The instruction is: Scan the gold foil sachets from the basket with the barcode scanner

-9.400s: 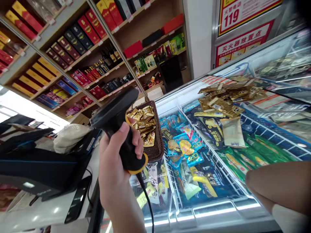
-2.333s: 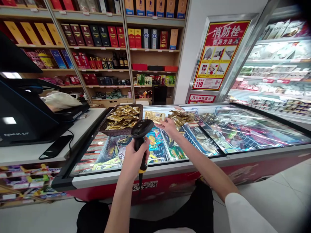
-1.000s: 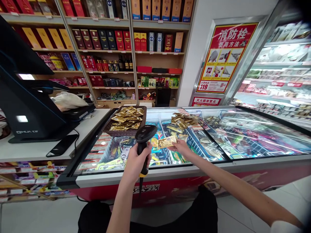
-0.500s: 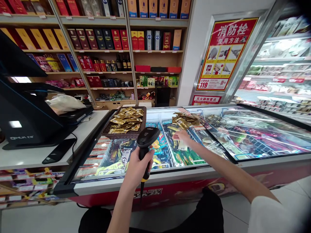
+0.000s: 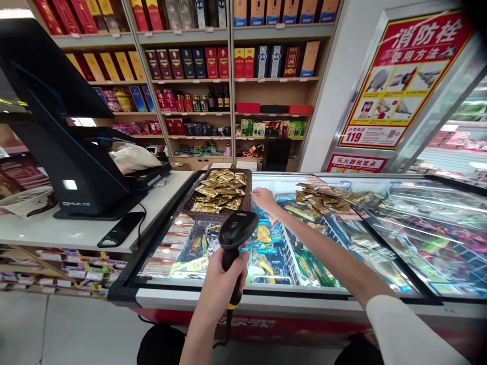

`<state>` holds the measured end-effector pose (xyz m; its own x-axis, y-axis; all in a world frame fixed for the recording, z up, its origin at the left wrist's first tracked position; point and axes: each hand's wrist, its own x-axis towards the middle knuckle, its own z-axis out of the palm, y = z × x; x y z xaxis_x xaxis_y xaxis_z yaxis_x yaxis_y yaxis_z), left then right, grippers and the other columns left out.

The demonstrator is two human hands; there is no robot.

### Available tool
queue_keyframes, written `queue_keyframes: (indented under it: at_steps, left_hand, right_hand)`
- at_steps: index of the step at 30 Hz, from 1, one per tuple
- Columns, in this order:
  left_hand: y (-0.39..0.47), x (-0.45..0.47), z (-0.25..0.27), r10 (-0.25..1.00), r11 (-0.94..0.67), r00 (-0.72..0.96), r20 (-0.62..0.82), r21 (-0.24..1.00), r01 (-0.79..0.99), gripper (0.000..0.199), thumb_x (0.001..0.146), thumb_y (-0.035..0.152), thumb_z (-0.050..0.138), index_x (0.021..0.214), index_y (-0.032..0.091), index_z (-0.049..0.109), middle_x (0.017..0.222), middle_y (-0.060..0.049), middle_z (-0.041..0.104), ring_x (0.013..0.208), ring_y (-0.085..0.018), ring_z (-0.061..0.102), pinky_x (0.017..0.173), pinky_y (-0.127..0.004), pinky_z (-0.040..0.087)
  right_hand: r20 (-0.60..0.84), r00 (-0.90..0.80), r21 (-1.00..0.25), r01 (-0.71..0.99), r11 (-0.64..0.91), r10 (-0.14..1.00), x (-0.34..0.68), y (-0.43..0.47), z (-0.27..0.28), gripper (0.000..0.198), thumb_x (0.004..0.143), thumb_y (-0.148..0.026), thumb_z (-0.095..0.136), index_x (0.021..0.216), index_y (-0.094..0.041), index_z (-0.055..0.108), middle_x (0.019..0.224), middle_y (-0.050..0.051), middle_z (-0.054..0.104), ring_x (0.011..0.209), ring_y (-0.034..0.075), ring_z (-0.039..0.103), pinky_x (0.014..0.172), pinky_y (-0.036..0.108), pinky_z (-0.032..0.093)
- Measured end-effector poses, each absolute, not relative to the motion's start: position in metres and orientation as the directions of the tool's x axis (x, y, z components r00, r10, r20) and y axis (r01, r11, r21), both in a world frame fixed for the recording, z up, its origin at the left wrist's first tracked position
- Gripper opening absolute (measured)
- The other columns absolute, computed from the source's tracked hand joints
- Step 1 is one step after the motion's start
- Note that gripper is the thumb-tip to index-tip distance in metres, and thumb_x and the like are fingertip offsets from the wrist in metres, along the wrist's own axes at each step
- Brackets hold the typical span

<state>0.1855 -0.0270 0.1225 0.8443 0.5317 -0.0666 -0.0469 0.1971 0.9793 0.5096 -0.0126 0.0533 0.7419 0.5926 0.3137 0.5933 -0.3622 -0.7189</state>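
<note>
Above the freezer (image 5: 289, 302), left hand (image 5: 222, 276) is wrapped round the black scanner (image 5: 238, 229). Right hand (image 5: 264, 199) is half-curled by the right rim of the brown basket (image 5: 207, 215); can't tell if it holds anything. Gold packets (image 5: 220, 190) heaped in basket; second pile (image 5: 322, 199) on freezer top, further right.

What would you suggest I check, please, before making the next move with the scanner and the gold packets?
1. Barcode scanner gripped in the left hand: ok.
2. Right hand clear of the wicker basket: cannot tell; the fingertips are right by its rim.
3. Basket upright, with gold packets inside: ok.
4. All gold packets in the basket: not ok; a loose pile lies on the freezer.
5. Scanner cable free along its length: cannot tell; its far end is hidden.
</note>
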Motion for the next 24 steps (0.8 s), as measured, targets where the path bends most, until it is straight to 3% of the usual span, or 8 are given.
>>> queue_keyframes:
  at_steps: [4, 8, 14, 18, 21, 24]
  left_hand:
    - [-0.015, 0.192, 0.115, 0.516, 0.209, 0.85, -0.106, 0.978, -0.005, 0.034, 0.078, 0.045, 0.07, 0.093, 0.017, 0.059, 0.054, 0.005, 0.05, 0.044, -0.008, 0.043, 0.042, -0.021, 0.036]
    - [-0.008, 0.195, 0.109, 0.559, 0.206, 0.821, -0.116, 0.979, -0.002, 0.033, 0.079, 0.045, 0.069, 0.094, 0.017, 0.058, 0.055, 0.005, 0.05, 0.044, -0.008, 0.043, 0.043, -0.021, 0.036]
    - [-0.001, 0.191, 0.102, 0.532, 0.221, 0.834, -0.147, 0.975, 0.031, 0.03, 0.082, 0.044, 0.066, 0.091, 0.017, 0.056, 0.056, 0.005, 0.049, 0.044, -0.007, 0.042, 0.044, -0.021, 0.036]
    - [-0.005, 0.188, 0.106, 0.565, 0.266, 0.813, -0.142, 0.964, -0.017, 0.03, 0.08, 0.042, 0.068, 0.092, 0.017, 0.058, 0.056, 0.005, 0.049, 0.045, -0.007, 0.042, 0.043, -0.02, 0.035]
    - [-0.012, 0.188, 0.113, 0.579, 0.269, 0.807, -0.112, 0.961, -0.06, 0.03, 0.079, 0.04, 0.069, 0.094, 0.016, 0.059, 0.055, 0.005, 0.049, 0.044, -0.007, 0.042, 0.042, -0.02, 0.034]
    - [-0.021, 0.187, 0.117, 0.577, 0.266, 0.813, -0.078, 0.959, -0.097, 0.028, 0.079, 0.038, 0.069, 0.094, 0.016, 0.059, 0.054, 0.005, 0.049, 0.043, -0.007, 0.042, 0.042, -0.02, 0.033]
  right_hand:
    - [0.311, 0.618, -0.543, 0.739, -0.398, 0.723, 0.527, 0.048, 0.062, 0.022, 0.077, -0.015, 0.068, 0.099, -0.02, 0.072, 0.111, 0.011, 0.072, 0.11, 0.03, 0.063, 0.095, 0.038, 0.047]
    - [0.24, 0.571, -0.421, 0.79, -0.446, 0.785, 0.539, 0.082, 0.052, 0.036, 0.067, -0.002, 0.071, 0.099, -0.019, 0.073, 0.111, 0.012, 0.072, 0.11, 0.03, 0.063, 0.094, 0.034, 0.046]
    - [0.253, 0.538, -0.29, 0.835, -0.468, 0.804, 0.542, 0.077, 0.04, 0.025, 0.087, -0.01, 0.055, 0.099, -0.018, 0.076, 0.105, 0.012, 0.073, 0.105, 0.027, 0.064, 0.088, 0.033, 0.047]
    - [0.397, 0.474, -0.203, 0.881, -0.428, 0.786, 0.533, 0.05, 0.047, 0.033, 0.098, -0.023, 0.043, 0.109, -0.021, 0.074, 0.114, 0.011, 0.07, 0.114, 0.025, 0.058, 0.088, 0.031, 0.044]
    - [0.431, 0.513, -0.223, 0.858, -0.463, 0.742, 0.521, 0.026, 0.054, 0.03, 0.098, -0.03, 0.045, 0.109, -0.022, 0.072, 0.097, 0.009, 0.073, 0.095, 0.024, 0.065, 0.079, 0.03, 0.045]
    - [0.452, 0.597, -0.379, 0.801, -0.464, 0.662, 0.507, 0.0, 0.057, 0.027, 0.095, -0.038, 0.05, 0.093, -0.021, 0.072, 0.083, 0.006, 0.074, 0.08, 0.022, 0.067, 0.073, 0.03, 0.046]
